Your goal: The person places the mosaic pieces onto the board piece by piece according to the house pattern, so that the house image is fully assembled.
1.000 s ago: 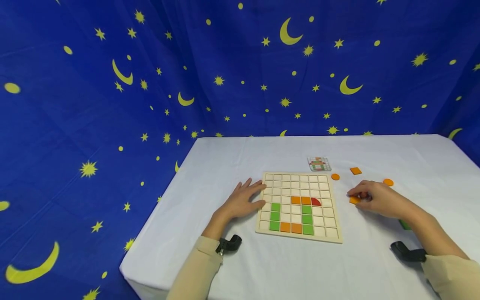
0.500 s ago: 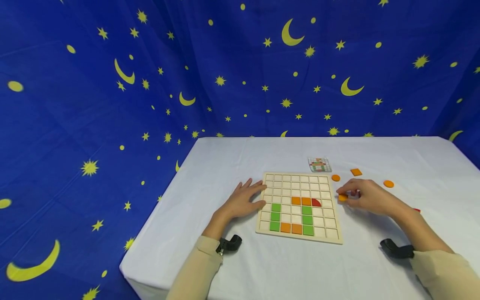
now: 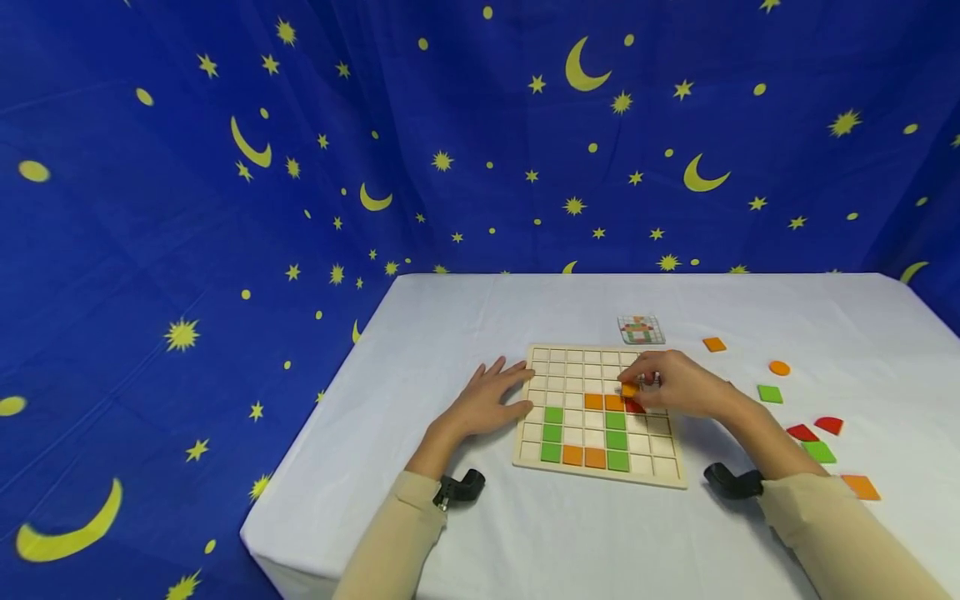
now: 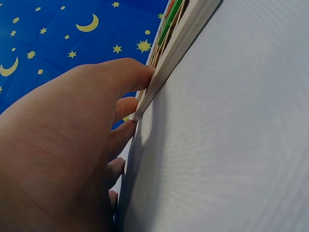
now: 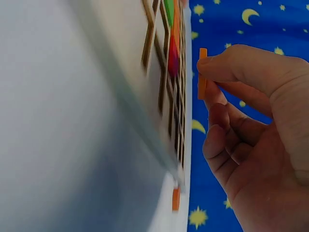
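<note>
A wooden grid board [image 3: 557, 369] lies on the table, bearing green squares [image 3: 552, 433], orange squares [image 3: 572, 455] and a red quarter-circle piece [image 3: 635, 407]. My left hand [image 3: 483, 402] rests at the board's left edge, fingers spread, with thumb [image 4: 140, 76] and fingertips touching the rim. Over the right half of the board is my right hand [image 3: 678, 385]. Its thumb and forefinger pinch an orange tile [image 5: 202, 87], held edge-on above the board in the right wrist view. The other fingers curl loosely. The hand partly covers the red piece and the cells around it.
Behind the board lies a pattern card [image 3: 641, 329]. Loose pieces lie to the right: an orange square [image 3: 715, 344], an orange disc [image 3: 779, 367], green squares [image 3: 819, 452], red quarter-circles [image 3: 828, 425] and another orange square [image 3: 860, 487]. A blue curtain [image 3: 480, 167] hangs behind the table.
My right hand has carried the orange tile leftward from beside the board to above it. Loose pieces under the forearm have come into sight. The left hand stays put.
</note>
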Tool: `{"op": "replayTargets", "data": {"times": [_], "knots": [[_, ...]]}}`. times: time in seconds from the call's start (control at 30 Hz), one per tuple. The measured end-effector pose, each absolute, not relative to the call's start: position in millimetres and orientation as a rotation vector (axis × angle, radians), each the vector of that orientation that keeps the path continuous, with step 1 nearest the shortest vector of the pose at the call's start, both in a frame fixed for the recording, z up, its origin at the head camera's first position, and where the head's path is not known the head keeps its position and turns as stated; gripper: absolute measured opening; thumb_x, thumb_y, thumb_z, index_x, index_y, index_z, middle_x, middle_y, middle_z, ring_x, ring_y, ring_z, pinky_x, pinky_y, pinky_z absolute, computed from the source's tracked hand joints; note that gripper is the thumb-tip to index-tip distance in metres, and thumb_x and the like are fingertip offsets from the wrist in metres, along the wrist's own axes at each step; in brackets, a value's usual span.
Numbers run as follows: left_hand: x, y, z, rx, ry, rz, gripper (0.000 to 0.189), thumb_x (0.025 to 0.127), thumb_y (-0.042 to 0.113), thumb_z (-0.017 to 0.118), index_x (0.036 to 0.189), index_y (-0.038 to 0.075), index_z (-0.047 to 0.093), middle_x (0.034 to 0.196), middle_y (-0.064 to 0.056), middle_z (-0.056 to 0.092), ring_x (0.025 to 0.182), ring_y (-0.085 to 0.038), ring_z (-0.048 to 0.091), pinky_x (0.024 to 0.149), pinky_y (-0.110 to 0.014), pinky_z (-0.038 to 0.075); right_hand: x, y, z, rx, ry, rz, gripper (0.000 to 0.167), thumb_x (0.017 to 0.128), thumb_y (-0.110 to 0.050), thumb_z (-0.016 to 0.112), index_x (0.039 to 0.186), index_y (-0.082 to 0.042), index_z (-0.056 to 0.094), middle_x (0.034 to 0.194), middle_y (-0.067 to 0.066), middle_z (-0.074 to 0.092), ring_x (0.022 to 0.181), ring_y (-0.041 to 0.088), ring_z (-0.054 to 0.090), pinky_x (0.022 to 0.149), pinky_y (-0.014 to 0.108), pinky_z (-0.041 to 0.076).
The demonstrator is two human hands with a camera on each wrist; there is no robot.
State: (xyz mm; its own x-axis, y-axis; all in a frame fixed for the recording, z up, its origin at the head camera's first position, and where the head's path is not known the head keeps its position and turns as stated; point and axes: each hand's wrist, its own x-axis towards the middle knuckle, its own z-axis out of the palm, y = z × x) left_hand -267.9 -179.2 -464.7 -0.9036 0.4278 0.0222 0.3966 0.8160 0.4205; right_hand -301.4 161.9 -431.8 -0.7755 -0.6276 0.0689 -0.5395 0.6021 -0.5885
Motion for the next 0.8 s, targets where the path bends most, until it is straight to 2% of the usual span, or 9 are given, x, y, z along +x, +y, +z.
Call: {"op": "replayTargets", "data": {"times": [0.2,0.43,0.8], "knots": [[-267,-179,-464,0.664,2.921,0.655,0.058,0.094,0.05,0.053,0.147,0.029,0.042,0.154,0.009,0.028,0.145,-0.022,0.01,0.116,-0.046,0.002,-303,139,-429,-1.032,2.648,-0.935,0.03,0.081,-0.009,0.071,0.11,-0.011,0.074,0.104,-0.004,0.066,0.086,0.016,0.056,0.071,0.032,0.049],[-267,-179,-462,0.65,2.922,0.635,0.058,0.094,0.048,0.053,0.147,0.029,0.041,0.154,0.009,0.028,0.145,-0.021,0.009,0.116,-0.045,0.001,-306,117,-431,-1.096,2.604,-0.956,0.029,0.08,-0.009,0.071,0.109,-0.01,0.074,0.101,-0.004,0.065,0.075,0.016,0.052,0.062,0.03,0.046],[-268,-179,-463,0.657,2.913,0.647,0.059,0.094,0.051,0.051,0.147,0.029,0.041,0.154,0.01,0.027,0.145,-0.022,0.009,0.116,-0.046,0.002,-306,88,-438,-1.24,2.545,-0.897,0.026,0.083,-0.013,0.075,0.108,-0.01,0.074,0.096,-0.004,0.065,0.075,0.011,0.054,0.065,0.028,0.049]]}}
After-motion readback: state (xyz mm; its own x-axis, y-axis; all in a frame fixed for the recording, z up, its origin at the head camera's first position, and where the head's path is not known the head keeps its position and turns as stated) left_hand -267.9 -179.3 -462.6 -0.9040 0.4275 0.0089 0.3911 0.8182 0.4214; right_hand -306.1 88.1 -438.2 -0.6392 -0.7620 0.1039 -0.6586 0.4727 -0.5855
